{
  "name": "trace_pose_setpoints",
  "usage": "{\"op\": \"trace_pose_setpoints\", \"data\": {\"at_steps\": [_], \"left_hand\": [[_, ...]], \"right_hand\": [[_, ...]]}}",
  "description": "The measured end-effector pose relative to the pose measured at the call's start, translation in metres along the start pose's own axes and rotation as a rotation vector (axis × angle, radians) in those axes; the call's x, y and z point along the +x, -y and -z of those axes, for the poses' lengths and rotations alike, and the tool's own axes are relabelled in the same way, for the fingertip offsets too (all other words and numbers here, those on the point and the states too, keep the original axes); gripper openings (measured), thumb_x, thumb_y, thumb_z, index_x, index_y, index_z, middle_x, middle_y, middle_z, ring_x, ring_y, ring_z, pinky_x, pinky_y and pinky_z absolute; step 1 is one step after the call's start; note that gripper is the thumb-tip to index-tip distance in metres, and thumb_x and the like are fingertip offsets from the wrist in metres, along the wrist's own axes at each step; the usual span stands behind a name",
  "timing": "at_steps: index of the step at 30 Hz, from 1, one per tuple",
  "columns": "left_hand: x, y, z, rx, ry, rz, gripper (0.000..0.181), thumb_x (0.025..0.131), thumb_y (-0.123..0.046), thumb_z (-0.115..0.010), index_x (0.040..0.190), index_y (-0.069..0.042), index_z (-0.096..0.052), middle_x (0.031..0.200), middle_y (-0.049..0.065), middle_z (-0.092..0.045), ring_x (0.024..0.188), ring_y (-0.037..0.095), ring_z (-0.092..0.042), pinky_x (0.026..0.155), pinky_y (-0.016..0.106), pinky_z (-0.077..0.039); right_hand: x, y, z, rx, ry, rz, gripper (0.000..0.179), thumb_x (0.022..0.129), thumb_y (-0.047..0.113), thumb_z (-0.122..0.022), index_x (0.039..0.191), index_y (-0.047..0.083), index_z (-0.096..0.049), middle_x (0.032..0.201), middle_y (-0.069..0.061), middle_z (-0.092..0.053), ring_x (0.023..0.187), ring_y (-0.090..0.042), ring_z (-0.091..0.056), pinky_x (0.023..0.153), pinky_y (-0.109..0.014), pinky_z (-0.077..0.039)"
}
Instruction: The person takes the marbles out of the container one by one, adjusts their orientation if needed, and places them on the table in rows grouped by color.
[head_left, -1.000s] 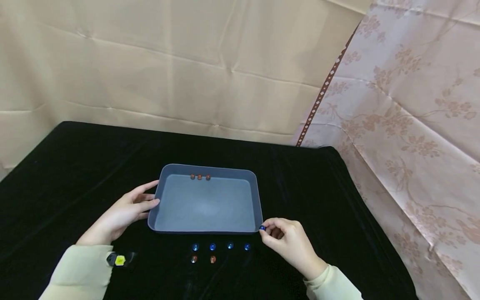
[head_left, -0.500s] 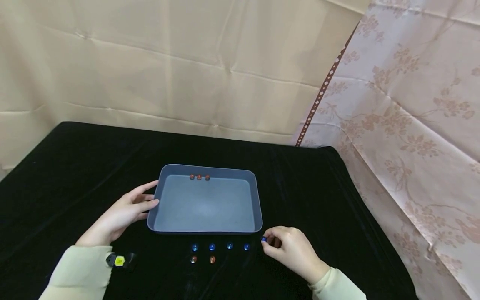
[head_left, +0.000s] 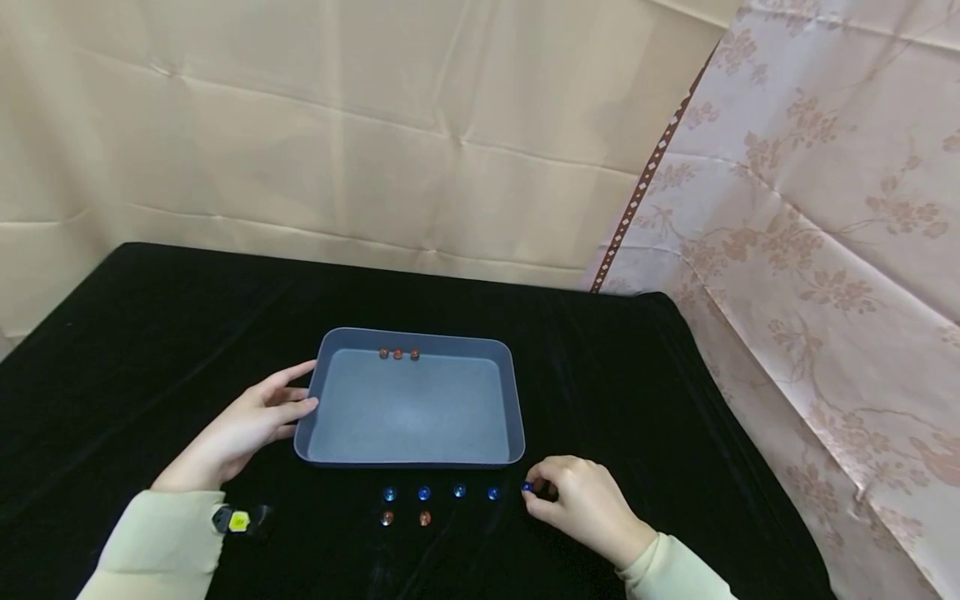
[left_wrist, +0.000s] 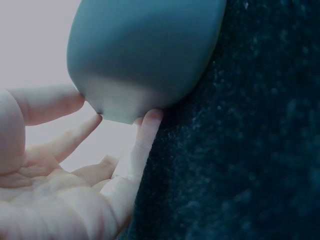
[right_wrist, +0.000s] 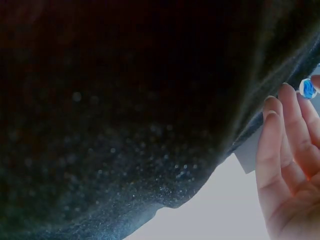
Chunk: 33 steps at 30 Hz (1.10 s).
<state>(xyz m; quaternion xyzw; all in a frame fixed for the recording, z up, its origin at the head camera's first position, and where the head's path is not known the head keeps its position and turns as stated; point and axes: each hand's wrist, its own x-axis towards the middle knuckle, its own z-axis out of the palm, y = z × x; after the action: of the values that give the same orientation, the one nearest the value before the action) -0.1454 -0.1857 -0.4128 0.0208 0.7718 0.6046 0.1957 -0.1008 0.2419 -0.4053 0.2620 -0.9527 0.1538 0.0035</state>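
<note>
My right hand [head_left: 581,500] pinches a blue marble [head_left: 527,487] between thumb and fingertips, low over the black cloth at the right end of a row of blue marbles [head_left: 459,492]. In the right wrist view the blue marble [right_wrist: 308,89] shows at the fingertips. Two orange marbles [head_left: 425,518] lie in front of that row. My left hand [head_left: 251,425] touches the left side of a blue-grey tray [head_left: 412,417] with extended fingers; the left wrist view shows fingertips against the tray's outer wall [left_wrist: 130,65]. Three orange marbles [head_left: 398,354] sit along the tray's far wall.
Black cloth [head_left: 615,375] covers the table. A cream curtain [head_left: 375,150] hangs behind it, and a pink floral curtain [head_left: 825,250] runs down the right side.
My right hand has moved from beside the tray's front right corner down toward the row, carrying the blue marble. My left hand and the tray have stayed in place.
</note>
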Motion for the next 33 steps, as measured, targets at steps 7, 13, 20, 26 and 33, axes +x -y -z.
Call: {"op": "trace_pose_setpoints", "data": {"at_steps": [7,13,20,26,33], "left_hand": [[-0.001,0.000,0.000,0.007,-0.005,-0.005,0.068,0.104,-0.031,-0.049,0.160,-0.011,-0.013,0.145,0.031,-0.040,0.122,0.033,-0.057,0.102,0.053,-0.050],[-0.001,0.000,0.000,0.006,-0.008,0.004,0.069,0.105,-0.032,-0.049,0.160,-0.012,-0.012,0.147,0.032,-0.038,0.125,0.037,-0.054,0.103,0.053,-0.050],[0.000,-0.001,0.000,0.010,0.000,-0.001,0.069,0.104,-0.031,-0.050,0.160,-0.012,-0.013,0.146,0.032,-0.038,0.125,0.037,-0.054,0.103,0.054,-0.049],[0.001,0.001,0.000,-0.008,-0.003,0.007,0.069,0.104,-0.030,-0.049,0.160,-0.012,-0.012,0.146,0.031,-0.039,0.123,0.034,-0.056,0.102,0.053,-0.050],[-0.001,-0.003,-0.003,-0.003,-0.016,0.020,0.068,0.104,-0.030,-0.050,0.160,-0.013,-0.014,0.146,0.031,-0.039,0.123,0.033,-0.056,0.103,0.055,-0.048]], "right_hand": [[0.000,-0.001,-0.003,-0.062,-0.019,0.043,0.004,0.079,0.021,-0.076,0.082,0.020,-0.073,0.076,0.015,-0.063,0.067,0.005,-0.054,0.054,-0.016,-0.046],[0.000,0.000,-0.005,-0.131,-0.030,0.090,0.006,0.078,0.022,-0.077,0.082,0.019,-0.073,0.074,0.014,-0.060,0.066,0.002,-0.051,0.053,-0.016,-0.044],[0.000,0.000,-0.004,-0.094,0.007,0.065,0.007,0.080,0.021,-0.076,0.085,0.018,-0.073,0.077,0.013,-0.061,0.069,0.001,-0.053,0.057,-0.018,-0.047],[0.002,0.000,0.000,-0.047,0.059,0.031,0.009,0.081,0.021,-0.076,0.088,0.017,-0.074,0.077,0.013,-0.059,0.070,0.001,-0.052,0.059,-0.019,-0.047],[0.002,0.000,0.007,0.024,0.080,0.038,0.013,0.082,0.019,-0.076,0.093,0.012,-0.074,0.077,0.013,-0.060,0.069,0.003,-0.051,0.060,-0.020,-0.048]]}}
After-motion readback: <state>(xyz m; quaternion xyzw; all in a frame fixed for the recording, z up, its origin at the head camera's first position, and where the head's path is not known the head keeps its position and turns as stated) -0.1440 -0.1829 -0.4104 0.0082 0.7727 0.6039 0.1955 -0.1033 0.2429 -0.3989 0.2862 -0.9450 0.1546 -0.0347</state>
